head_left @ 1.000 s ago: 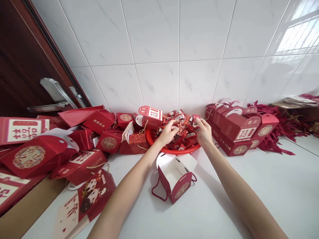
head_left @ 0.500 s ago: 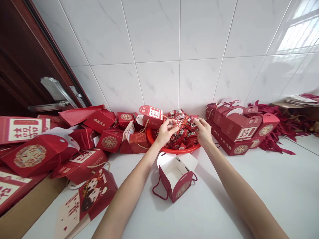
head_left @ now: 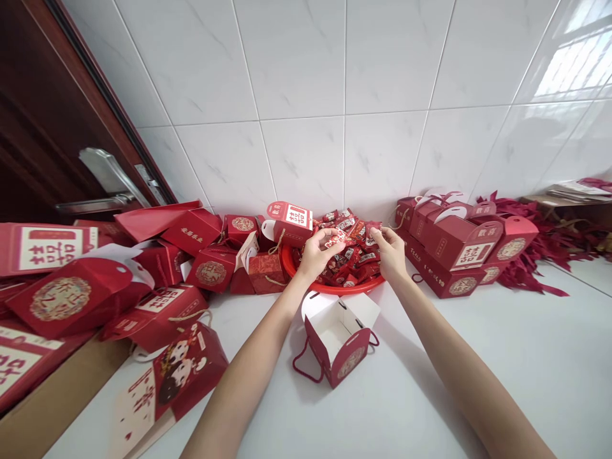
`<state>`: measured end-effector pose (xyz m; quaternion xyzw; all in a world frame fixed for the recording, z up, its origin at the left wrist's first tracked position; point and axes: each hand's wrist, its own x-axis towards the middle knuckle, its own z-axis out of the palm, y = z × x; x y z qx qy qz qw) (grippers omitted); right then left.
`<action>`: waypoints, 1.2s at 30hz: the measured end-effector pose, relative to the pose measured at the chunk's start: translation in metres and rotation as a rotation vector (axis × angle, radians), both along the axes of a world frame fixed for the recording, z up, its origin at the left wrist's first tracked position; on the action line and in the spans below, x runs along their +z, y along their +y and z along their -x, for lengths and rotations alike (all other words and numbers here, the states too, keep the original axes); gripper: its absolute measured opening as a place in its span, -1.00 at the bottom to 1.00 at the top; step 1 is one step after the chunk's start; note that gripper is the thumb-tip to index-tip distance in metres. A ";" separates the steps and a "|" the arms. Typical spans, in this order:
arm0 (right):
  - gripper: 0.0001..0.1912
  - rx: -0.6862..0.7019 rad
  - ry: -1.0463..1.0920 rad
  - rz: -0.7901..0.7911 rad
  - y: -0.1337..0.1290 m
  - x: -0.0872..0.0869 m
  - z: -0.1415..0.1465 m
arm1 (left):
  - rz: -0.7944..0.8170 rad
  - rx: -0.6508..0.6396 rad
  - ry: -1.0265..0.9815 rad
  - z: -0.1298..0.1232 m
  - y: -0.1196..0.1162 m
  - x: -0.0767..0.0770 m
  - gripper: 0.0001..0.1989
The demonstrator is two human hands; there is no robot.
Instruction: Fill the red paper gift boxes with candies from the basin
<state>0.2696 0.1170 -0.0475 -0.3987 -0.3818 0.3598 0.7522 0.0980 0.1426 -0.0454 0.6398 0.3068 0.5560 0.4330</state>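
Observation:
A red basin full of red-wrapped candies stands against the tiled wall. Over its left part, my left hand pinches a red and white wrapped candy between thumb and fingers. On the right side of the basin, my right hand is closed on a red candy wrapper. Just in front of the basin sits an open red box with a white inside and red cord handles; no candy shows in it.
Many red gift boxes are piled at the left, beside a door. More boxes stand right of the basin, with dark red ribbons beyond them. A small box leans over the basin's left rim.
The candy in my left hand has turned and moved slightly left, with the fingers shifted around it. My right hand has barely moved.

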 end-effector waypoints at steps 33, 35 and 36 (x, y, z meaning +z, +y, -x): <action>-0.52 0.294 -0.289 0.054 -0.002 -0.001 -0.005 | 0.001 -0.022 0.106 0.000 0.001 -0.002 -0.64; -0.51 0.301 -0.247 0.056 -0.002 -0.002 -0.005 | 0.045 -0.034 0.084 -0.001 0.000 -0.001 -0.65; -0.51 0.309 -0.228 0.054 -0.001 -0.002 -0.004 | 0.059 -0.035 0.071 -0.001 0.000 0.000 -0.67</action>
